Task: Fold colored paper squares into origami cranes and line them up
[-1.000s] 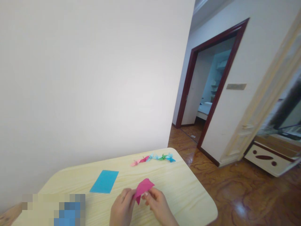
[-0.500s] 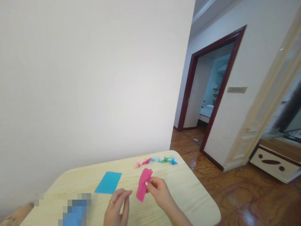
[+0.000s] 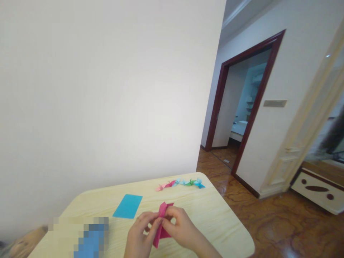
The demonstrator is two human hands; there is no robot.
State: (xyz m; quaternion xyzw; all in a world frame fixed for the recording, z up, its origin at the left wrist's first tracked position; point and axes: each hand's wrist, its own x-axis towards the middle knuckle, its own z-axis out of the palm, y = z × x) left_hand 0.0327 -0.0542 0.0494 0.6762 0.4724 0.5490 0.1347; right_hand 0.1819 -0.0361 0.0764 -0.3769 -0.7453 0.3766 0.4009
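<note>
A creased piece of pink paper is held up over the table, pinched by both hands near its middle. My left hand grips it from the left with thumb and fingertips. From the right, my right hand closes on it, thumb in front. Part of the paper is hidden by the fingers. Left of the hands, a flat blue sheet of paper lies on the table. Beyond the hands, several small folded paper cranes in pink, red, light blue, green and blue stand in a row.
The light wood-grain table has rounded corners and meets a white wall. A pixelated blue patch covers the near left. To the right are a brown floor, an open doorway with a dark red frame and a low cabinet.
My left hand, empty before, has moved right and taken hold of the pink paper. The paper has turned and come slightly lower. The view has shifted a little.
</note>
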